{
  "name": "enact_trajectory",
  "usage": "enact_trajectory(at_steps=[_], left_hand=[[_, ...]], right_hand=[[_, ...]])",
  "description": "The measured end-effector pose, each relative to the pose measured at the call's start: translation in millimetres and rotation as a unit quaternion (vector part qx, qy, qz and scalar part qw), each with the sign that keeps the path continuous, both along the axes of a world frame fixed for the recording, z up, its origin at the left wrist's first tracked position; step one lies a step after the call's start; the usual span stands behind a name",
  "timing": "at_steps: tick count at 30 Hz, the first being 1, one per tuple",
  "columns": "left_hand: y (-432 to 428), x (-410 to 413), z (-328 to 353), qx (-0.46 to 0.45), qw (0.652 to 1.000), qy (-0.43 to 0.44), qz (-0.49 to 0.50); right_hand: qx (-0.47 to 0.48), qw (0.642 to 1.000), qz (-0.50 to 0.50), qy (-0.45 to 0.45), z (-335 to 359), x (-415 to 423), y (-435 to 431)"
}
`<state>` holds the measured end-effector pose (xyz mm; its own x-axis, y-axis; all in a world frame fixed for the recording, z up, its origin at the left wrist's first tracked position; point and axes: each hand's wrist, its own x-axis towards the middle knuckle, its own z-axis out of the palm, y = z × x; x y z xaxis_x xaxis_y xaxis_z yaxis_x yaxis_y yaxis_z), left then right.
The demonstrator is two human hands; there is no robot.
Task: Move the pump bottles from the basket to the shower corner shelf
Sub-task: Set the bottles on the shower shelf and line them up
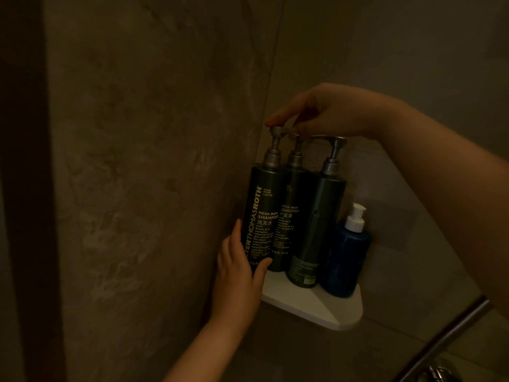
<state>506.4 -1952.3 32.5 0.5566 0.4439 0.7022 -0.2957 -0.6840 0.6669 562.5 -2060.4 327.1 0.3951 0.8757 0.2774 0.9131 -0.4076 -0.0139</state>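
Head view: gripped low on its body by the left hand (237,271), thumb curled across the front, shampoo pump bottle (260,216) upright at the left edge of the white corner shelf (311,310). Pinched at its pump head (276,132) from above by curled fingers of the right hand (325,111). Just right, on the shelf: conditioner bottle (292,216), third dark pump bottle (316,230), blue pump bottle (345,260) farthest right.
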Motion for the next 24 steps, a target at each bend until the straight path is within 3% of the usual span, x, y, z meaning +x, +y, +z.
enact_trajectory(at_steps=[9,15,24], left_hand=[[-2,2,-1,0.017,0.999,0.001,0.027],[-2,2,0,0.009,1.000,-0.003,0.030],[-6,2,0,0.012,0.999,-0.006,0.049]], right_hand=[[0.051,0.999,0.014,-0.005,-12,3,1],[0.168,0.983,0.073,-0.026,-30,3,-1],[0.240,0.962,0.086,-0.095,-43,12,4]])
